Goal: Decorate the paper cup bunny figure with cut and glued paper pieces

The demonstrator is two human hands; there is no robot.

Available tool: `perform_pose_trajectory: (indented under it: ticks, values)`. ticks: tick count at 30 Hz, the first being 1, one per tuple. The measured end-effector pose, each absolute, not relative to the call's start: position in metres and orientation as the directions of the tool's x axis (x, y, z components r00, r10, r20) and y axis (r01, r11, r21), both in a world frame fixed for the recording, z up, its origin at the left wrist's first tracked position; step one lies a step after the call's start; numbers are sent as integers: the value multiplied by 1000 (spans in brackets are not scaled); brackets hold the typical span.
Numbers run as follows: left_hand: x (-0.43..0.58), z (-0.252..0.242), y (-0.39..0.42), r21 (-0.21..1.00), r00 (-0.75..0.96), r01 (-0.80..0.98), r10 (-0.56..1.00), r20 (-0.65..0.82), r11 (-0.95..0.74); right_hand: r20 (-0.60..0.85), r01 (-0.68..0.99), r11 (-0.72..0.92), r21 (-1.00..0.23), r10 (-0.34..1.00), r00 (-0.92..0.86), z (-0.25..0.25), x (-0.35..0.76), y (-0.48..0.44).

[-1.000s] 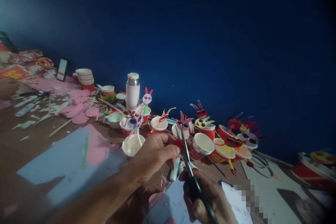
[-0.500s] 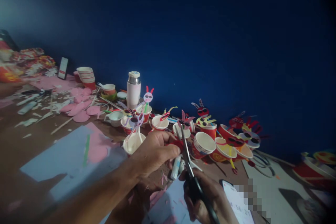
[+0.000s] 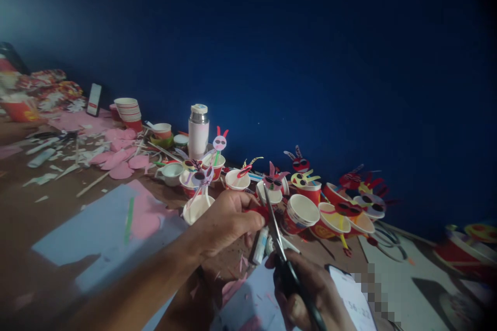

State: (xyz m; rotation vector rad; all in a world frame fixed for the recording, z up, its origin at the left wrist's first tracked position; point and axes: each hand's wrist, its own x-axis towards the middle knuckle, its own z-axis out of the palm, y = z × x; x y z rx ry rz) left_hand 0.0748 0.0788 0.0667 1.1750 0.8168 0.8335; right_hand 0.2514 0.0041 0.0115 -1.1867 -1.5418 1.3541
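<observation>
My left hand [image 3: 233,220] pinches a small red piece of paper [image 3: 261,211] between thumb and fingers; most of it is hidden. Fingers of my right hand [image 3: 305,284] are wrapped round the black handles of a pair of scissors [image 3: 275,225]. The blades point up and away beside the red paper, nearly closed; whether they touch it I cannot tell. Just below my left fingertips lies a white glue stick [image 3: 260,246]. Behind both hands stand red-and-white paper cups [image 3: 303,211], some holding paper figures with dark eyes, such as a dusky pink one [image 3: 274,178].
A pale flask [image 3: 198,134] stands by the dark blue wall. Blue-grey sheets [image 3: 89,222], pink cutouts [image 3: 120,169] and paper scraps cover the left side. A phone [image 3: 351,295] lies right of my right hand, near a white board [image 3: 404,269]. Stacked cups [image 3: 128,113] stand farther back.
The scissors' blades have come closer together and shifted slightly left. At far left, a person's forearm has gone from beside a red cup. My left hand has hardly moved.
</observation>
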Motion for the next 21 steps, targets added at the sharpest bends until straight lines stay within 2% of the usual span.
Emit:
perform_pose_trajectory:
  ticks: [12,21]
  values:
    - [73,66,83,977,509,-98,853,-114,189,-50,323,54,-945,951,-305,12,260,6]
    - [74,67,83,979,515,-71,847,-129,192,-19,352,97,-931,949,-314,14,257,8]
